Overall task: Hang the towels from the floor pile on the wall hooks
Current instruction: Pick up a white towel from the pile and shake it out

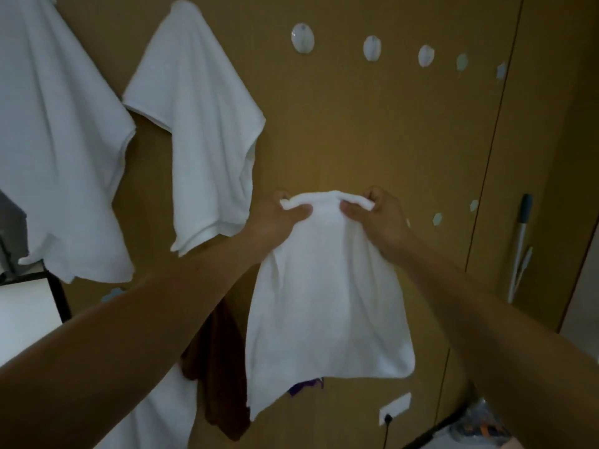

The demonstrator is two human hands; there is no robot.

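The wall (356, 140) was a tan wooden panel, with a seam running down its right side and a white socket (394, 408) low down. Two white towels hung on it at the left, a large towel (58, 140) at the edge and a second towel (201, 124) just beside it. To their right ran a row of bare round hooks (302, 38). A pale pole (520, 247) leaned at the far right, and a brown cloth (220, 367) hung lower, behind the left forearm. Near the wall, below the hooks, a third white towel (327, 303) hung free. The left hand (278, 218) and the right hand (379, 218) each pinched its bunched top edge between thumb and curled fingers, close together.
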